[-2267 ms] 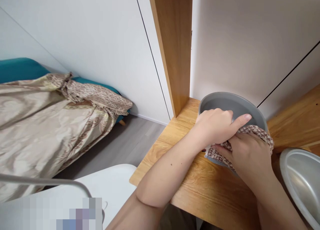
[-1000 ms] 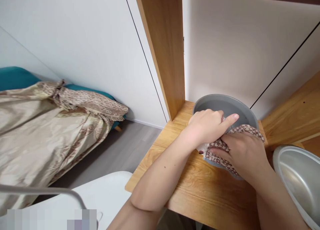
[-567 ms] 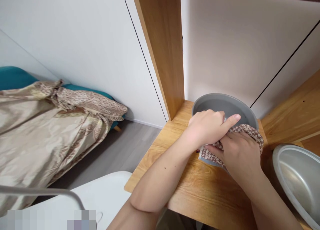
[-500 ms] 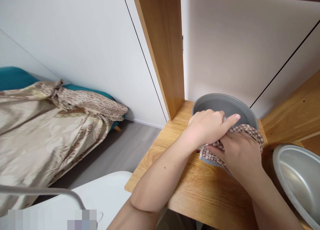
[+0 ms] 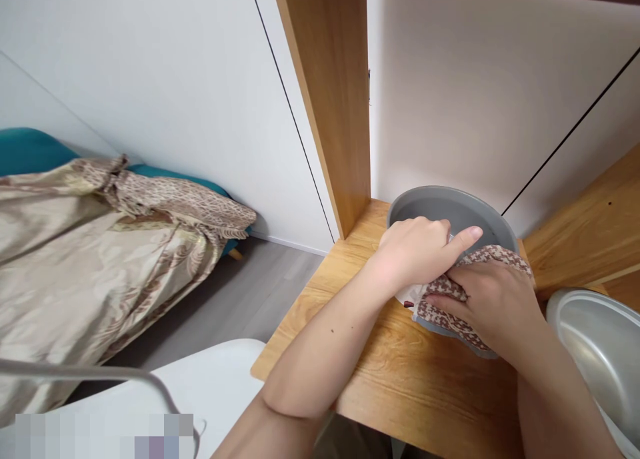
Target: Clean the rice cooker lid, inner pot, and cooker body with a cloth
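A round, deep grey pot (image 5: 440, 202) stands on a wooden shelf, its near side mostly hidden by my hands. Across its rim lies my left hand (image 5: 417, 249), fingers curled over the edge and thumb stretched out to the right. My right hand (image 5: 493, 299) is closed on a brown-and-white patterned cloth (image 5: 445, 299) with a blue-grey underside. The cloth presses against the pot's near right side and drapes over the rim there. My right fingertips are partly hidden in the cloth's folds.
An oval silvery metal vessel or lid (image 5: 600, 352) sits at the right. A wooden post (image 5: 330, 99) rises behind the shelf's (image 5: 400, 379) left corner. At lower left are a white chair (image 5: 220, 366) and a grey cable (image 5: 100, 372); beyond them, a fabric-draped teal sofa (image 5: 30, 146).
My right hand has slid slightly right and down along the pot with the cloth, baring more of the pot's near left side. My left hand keeps its place on the rim.
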`<move>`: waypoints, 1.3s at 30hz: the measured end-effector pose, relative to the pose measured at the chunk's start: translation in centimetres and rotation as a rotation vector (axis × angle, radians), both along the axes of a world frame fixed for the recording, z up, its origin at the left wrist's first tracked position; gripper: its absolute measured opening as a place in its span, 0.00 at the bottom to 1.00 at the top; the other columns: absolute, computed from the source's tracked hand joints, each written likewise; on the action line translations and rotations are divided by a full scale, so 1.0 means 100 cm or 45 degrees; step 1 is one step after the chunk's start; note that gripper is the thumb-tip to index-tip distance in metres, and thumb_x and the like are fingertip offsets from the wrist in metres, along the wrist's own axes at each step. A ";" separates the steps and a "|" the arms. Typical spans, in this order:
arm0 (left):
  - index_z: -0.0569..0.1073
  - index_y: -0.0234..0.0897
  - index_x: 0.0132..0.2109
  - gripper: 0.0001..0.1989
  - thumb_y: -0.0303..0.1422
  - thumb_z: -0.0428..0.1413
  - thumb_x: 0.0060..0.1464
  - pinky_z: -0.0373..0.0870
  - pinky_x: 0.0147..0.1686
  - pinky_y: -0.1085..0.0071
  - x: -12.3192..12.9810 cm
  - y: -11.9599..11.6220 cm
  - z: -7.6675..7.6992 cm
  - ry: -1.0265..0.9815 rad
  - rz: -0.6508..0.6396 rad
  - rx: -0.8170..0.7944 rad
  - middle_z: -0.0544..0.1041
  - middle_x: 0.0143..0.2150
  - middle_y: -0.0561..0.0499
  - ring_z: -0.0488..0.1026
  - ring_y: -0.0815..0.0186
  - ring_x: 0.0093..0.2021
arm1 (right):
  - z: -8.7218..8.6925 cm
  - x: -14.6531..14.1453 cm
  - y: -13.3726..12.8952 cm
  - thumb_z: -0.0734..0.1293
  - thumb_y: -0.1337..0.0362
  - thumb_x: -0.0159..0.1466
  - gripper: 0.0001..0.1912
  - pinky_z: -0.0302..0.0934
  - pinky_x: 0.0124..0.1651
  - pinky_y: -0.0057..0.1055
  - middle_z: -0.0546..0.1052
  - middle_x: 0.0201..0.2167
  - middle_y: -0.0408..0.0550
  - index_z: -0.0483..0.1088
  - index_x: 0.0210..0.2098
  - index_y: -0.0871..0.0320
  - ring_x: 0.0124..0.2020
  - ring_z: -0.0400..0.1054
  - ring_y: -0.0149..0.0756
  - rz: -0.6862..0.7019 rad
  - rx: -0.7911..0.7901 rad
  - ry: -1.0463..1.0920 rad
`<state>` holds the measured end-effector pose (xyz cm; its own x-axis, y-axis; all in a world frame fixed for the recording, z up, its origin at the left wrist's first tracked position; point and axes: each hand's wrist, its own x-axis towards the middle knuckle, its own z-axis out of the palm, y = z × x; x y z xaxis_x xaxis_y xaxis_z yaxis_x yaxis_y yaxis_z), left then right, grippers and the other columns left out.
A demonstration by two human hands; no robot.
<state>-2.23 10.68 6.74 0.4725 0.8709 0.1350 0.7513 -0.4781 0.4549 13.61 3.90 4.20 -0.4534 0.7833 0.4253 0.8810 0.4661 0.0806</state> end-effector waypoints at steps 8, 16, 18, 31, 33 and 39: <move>0.78 0.40 0.35 0.40 0.62 0.32 0.68 0.71 0.37 0.60 0.001 -0.001 -0.001 0.001 0.008 0.007 0.81 0.33 0.44 0.79 0.51 0.38 | -0.012 -0.015 -0.003 0.73 0.53 0.68 0.15 0.53 0.33 0.34 0.79 0.21 0.45 0.77 0.29 0.56 0.24 0.73 0.38 -0.038 0.232 0.076; 0.78 0.40 0.35 0.38 0.60 0.33 0.69 0.71 0.38 0.61 -0.003 0.001 0.001 -0.012 -0.010 -0.009 0.82 0.34 0.44 0.79 0.53 0.38 | -0.002 0.001 -0.001 0.76 0.50 0.65 0.17 0.46 0.30 0.34 0.80 0.23 0.42 0.75 0.27 0.54 0.25 0.73 0.38 0.001 0.000 -0.011; 0.78 0.39 0.35 0.38 0.60 0.33 0.69 0.71 0.39 0.61 -0.002 0.001 0.002 -0.016 -0.012 -0.009 0.82 0.34 0.44 0.79 0.53 0.38 | 0.001 0.006 0.000 0.77 0.50 0.64 0.18 0.46 0.31 0.34 0.80 0.24 0.41 0.74 0.27 0.54 0.25 0.73 0.39 0.016 -0.044 -0.017; 0.79 0.37 0.41 0.39 0.61 0.36 0.69 0.72 0.40 0.58 0.003 -0.001 0.001 0.000 0.048 0.044 0.83 0.37 0.41 0.80 0.49 0.41 | -0.005 -0.005 -0.002 0.71 0.51 0.70 0.18 0.46 0.30 0.33 0.79 0.21 0.43 0.77 0.27 0.54 0.22 0.71 0.38 -0.015 0.074 0.023; 0.79 0.37 0.41 0.38 0.61 0.36 0.69 0.72 0.40 0.58 0.002 0.000 0.002 -0.009 0.058 0.055 0.83 0.37 0.42 0.81 0.49 0.40 | -0.007 -0.007 -0.003 0.69 0.51 0.71 0.20 0.47 0.30 0.33 0.79 0.21 0.44 0.77 0.27 0.55 0.21 0.70 0.38 -0.024 0.116 0.033; 0.79 0.37 0.40 0.38 0.61 0.36 0.69 0.72 0.38 0.58 0.003 -0.002 0.001 -0.032 0.045 0.059 0.82 0.35 0.43 0.80 0.51 0.38 | -0.006 -0.021 -0.006 0.75 0.52 0.66 0.18 0.46 0.28 0.33 0.78 0.18 0.44 0.76 0.25 0.55 0.19 0.70 0.38 -0.120 0.136 0.010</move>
<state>-1.97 10.46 6.83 0.4377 0.8795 0.1871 0.7566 -0.4727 0.4517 11.53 3.29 3.63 -0.3766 0.7724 0.5114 0.9212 0.3707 0.1184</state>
